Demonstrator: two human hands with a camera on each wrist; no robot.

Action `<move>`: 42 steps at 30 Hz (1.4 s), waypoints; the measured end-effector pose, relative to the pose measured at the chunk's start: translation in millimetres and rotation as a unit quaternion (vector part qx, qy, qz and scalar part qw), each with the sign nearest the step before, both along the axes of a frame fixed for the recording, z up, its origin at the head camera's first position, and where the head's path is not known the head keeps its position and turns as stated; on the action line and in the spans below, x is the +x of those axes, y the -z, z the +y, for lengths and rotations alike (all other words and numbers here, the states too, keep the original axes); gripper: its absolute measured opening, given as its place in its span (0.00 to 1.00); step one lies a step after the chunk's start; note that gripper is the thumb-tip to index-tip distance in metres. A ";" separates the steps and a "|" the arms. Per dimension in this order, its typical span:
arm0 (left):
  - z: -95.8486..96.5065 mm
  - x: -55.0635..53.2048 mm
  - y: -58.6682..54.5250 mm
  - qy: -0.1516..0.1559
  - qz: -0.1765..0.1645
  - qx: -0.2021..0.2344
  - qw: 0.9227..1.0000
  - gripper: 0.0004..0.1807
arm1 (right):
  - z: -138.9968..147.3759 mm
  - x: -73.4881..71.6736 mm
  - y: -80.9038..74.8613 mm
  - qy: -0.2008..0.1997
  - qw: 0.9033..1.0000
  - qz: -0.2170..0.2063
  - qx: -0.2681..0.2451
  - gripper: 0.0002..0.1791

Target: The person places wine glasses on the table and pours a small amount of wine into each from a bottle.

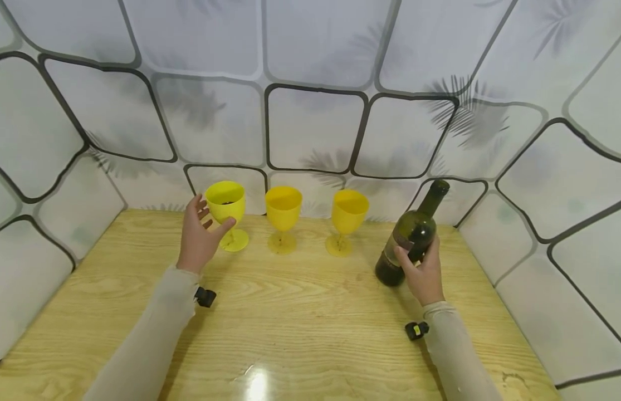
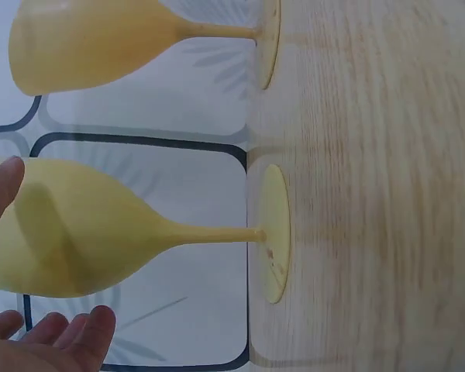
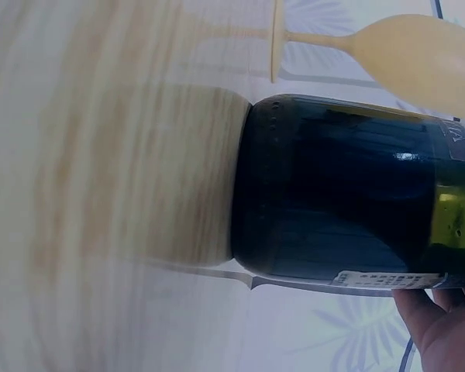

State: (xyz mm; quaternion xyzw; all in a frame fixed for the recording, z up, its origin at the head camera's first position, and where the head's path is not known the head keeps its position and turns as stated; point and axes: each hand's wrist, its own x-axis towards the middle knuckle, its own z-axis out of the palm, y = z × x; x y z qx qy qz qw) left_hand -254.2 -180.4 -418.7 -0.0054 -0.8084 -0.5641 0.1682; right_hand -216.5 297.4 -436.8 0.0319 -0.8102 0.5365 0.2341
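Note:
My left hand [image 1: 202, 236] is around the bowl of the leftmost yellow goblet [image 1: 225, 201], its fingers spread on the left side and the thumb across the front. In the left wrist view the fingertips [image 2: 93, 333] lie just beside the bowl, with a gap showing. That goblet [image 2: 85, 229] stands upright on its round foot, and small dark bits show inside its bowl. On the right, my right hand [image 1: 424, 273] grips a dark green wine bottle [image 1: 415, 228], thumb on the label side. Its base [image 3: 271, 186] sits at the tabletop in the right wrist view.
A middle yellow goblet [image 1: 283, 207] and a right one [image 1: 349, 210] stand in line between the hands. The wooden table [image 1: 300, 312] meets patterned white panels [image 1: 315, 128] at the back and both sides.

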 end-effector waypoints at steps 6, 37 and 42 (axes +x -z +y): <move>9.3 19.0 -0.3 -0.019 0.089 -0.013 0.996 0.53 | -0.8 0.8 -0.3 -0.005 1.000 0.013 0.001 0.44; 108.2 9.5 16.9 0.108 -0.049 0.016 0.993 0.58 | 2.6 2.2 2.0 -0.011 1.000 0.015 0.001 0.44; 113.2 -0.3 18.8 0.094 -0.062 0.026 0.993 0.61 | -0.2 3.2 -0.5 -0.017 1.000 0.015 0.003 0.45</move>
